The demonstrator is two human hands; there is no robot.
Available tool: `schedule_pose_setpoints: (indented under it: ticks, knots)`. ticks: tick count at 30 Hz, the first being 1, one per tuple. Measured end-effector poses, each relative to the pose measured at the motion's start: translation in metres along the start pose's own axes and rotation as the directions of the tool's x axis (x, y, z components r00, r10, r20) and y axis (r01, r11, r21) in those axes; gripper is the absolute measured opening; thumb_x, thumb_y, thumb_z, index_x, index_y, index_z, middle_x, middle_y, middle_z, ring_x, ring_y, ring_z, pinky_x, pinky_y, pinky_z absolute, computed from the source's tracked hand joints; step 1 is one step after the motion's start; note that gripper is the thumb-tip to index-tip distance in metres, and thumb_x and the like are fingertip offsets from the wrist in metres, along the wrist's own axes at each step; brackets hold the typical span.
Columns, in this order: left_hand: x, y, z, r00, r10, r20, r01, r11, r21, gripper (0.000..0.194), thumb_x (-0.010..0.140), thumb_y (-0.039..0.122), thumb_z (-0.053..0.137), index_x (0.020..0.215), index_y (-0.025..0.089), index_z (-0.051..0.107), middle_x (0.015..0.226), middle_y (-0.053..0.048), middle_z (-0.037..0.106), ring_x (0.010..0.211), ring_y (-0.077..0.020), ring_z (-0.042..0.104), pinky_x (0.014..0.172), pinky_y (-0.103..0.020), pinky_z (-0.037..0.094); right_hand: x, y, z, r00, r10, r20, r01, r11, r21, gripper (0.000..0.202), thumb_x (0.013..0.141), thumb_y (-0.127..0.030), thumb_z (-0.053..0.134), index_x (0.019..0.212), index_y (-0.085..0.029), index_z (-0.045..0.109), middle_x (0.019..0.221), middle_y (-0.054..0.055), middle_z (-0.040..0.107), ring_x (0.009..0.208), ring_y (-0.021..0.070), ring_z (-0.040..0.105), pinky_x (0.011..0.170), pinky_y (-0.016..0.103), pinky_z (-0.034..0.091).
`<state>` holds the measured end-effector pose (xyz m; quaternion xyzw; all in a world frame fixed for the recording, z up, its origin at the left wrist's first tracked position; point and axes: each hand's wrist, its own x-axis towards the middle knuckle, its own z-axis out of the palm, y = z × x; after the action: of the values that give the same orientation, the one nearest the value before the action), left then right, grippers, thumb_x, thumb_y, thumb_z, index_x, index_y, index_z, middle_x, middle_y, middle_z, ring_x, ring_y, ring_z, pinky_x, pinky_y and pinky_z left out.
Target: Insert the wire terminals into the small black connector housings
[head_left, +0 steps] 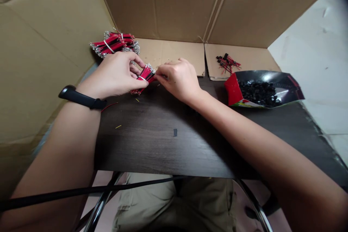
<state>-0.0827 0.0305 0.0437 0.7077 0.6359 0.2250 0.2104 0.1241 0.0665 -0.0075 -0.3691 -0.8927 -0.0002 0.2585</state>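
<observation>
My left hand (123, 72) is closed around a bundle of short red and black wires (145, 75), tied with a white band and showing silvery tips at its upper end. Beside that end, my right hand (176, 78) has its thumb and fingertips pinched together, touching the edge of the bundle. Whether a single wire sits in the pinch is too small to make out. Behind my left hand lie more tied wire bundles (116, 43), red and black with metal ends.
At right, an open box (232, 92) holds many small black parts. A small pile of red-black wires with black ends (227, 62) lies on a cardboard sheet (250, 56). Cardboard walls (174, 3) rise behind and left. Wire scraps and a black piece (175, 132) dot the dark table (152, 152).
</observation>
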Motion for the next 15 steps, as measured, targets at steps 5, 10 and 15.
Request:
schedule_pose_setpoints:
  ticks: [5, 10, 15]
  knots:
    - [0.0, -0.001, 0.0, 0.999, 0.03, -0.011, -0.03, 0.997, 0.068, 0.044, 0.072, 0.015, 0.078, 0.115, 0.013, 0.071, 0.093, -0.004, 0.077, 0.083, -0.0191, 0.071, 0.073, -0.031, 0.055, -0.002, -0.002, -0.004, 1.0, 0.005, 0.002, -0.005, 1.0, 0.029, 0.02, 0.107, -0.019, 0.06, 0.105, -0.015, 0.079, 0.101, 0.009, 0.081, 0.093, 0.023, 0.073, 0.083, 0.034, 0.045]
    - [-0.002, 0.005, 0.0, 0.999, 0.047, 0.023, -0.049, 0.992, 0.115, 0.05, 0.072, 0.012, 0.078, 0.121, 0.012, 0.069, 0.1, -0.005, 0.077, 0.085, -0.0195, 0.071, 0.076, -0.03, 0.053, -0.001, 0.0, -0.005, 0.998, 0.058, 0.031, -0.061, 0.992, 0.114, 0.017, 0.105, -0.017, 0.061, 0.106, -0.014, 0.078, 0.108, 0.011, 0.081, 0.093, 0.0225, 0.072, 0.079, 0.033, 0.045]
    - [-0.003, 0.002, -0.005, 0.998, 0.057, 0.032, -0.063, 0.967, 0.249, 0.05, 0.073, 0.015, 0.077, 0.122, 0.012, 0.068, 0.106, -0.006, 0.077, 0.09, -0.0211, 0.07, 0.078, -0.03, 0.051, 0.002, 0.017, -0.008, 0.989, 0.15, 0.01, -0.149, 0.976, 0.157, 0.017, 0.104, -0.016, 0.06, 0.104, -0.014, 0.076, 0.104, 0.013, 0.081, 0.091, 0.0239, 0.07, 0.081, 0.036, 0.048]
